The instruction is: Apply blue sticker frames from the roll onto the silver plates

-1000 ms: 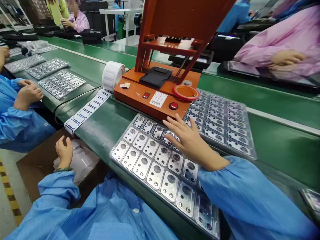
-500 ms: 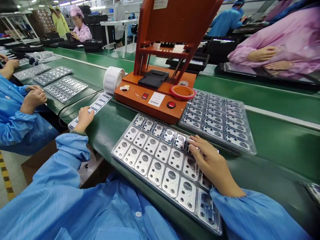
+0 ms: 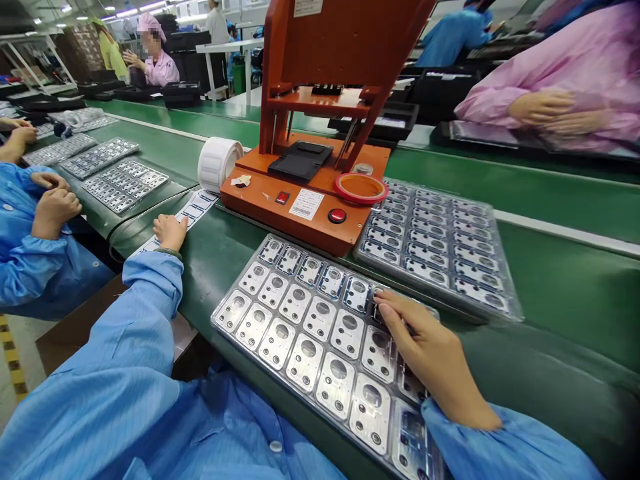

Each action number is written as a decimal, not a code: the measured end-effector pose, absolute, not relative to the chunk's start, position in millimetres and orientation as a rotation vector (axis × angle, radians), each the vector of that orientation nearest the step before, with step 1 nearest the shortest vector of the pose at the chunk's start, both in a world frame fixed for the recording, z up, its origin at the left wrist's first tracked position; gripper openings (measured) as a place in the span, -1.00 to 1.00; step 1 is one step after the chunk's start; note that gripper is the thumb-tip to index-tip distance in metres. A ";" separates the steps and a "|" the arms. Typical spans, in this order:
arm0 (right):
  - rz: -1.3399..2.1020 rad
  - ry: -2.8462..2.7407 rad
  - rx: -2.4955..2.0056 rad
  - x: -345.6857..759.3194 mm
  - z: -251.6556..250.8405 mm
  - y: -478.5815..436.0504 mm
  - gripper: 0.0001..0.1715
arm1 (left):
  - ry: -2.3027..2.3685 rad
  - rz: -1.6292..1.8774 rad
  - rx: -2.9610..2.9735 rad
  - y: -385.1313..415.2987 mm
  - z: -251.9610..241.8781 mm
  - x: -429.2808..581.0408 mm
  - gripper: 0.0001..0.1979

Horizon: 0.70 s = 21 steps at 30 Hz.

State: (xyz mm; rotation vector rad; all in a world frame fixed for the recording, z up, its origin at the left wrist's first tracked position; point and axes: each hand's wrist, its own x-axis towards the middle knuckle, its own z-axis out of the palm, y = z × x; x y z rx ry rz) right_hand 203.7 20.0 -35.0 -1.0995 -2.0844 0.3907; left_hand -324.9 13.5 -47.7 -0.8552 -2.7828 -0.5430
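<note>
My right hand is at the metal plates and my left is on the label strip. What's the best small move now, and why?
Probably lift the metal plate under your right hand's fingertips from the tray: they already touch it, while your left hand just rests on the label strip.

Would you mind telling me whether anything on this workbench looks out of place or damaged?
A small crumpled scrap of paper lies loose on the orange press base, just beside the label roll. It looks odd because it seems a stray offcut, not part of the machine.
</note>
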 end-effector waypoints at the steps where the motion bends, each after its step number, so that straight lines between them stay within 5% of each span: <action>1: 0.382 -2.100 -1.084 203.9 -35.2 19.7 -0.69 | -2.783 -0.537 -0.857 13.2 -47.5 -325.2 -0.54; 11: 0.352 -2.132 -1.056 204.2 -33.6 18.1 -0.69 | -2.794 -0.583 -0.822 5.1 -54.3 -323.8 -0.38; 21: 0.343 -2.141 -1.074 202.6 -33.2 18.9 -0.69 | -2.769 -0.623 -0.854 2.6 -50.7 -322.8 -0.44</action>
